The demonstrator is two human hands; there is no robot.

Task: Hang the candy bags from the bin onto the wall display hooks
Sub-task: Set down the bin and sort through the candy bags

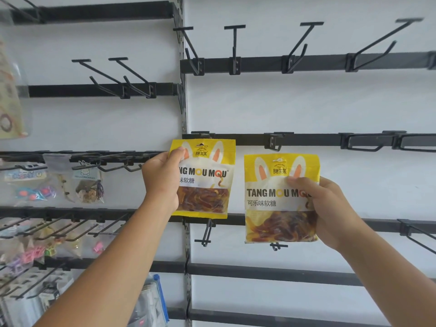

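The left grip (162,175) clasps one candy bag (207,185) by its left edge; the hang hole, up and right of the thumb, meets a hook (200,134), though whether it is threaded I cannot tell; the right grip (323,204) clasps a second bag (273,208) by its right side, its hole short of another hook (274,142) above; neither bag hangs free yet; most hooks stand bare; the bin is unseen.
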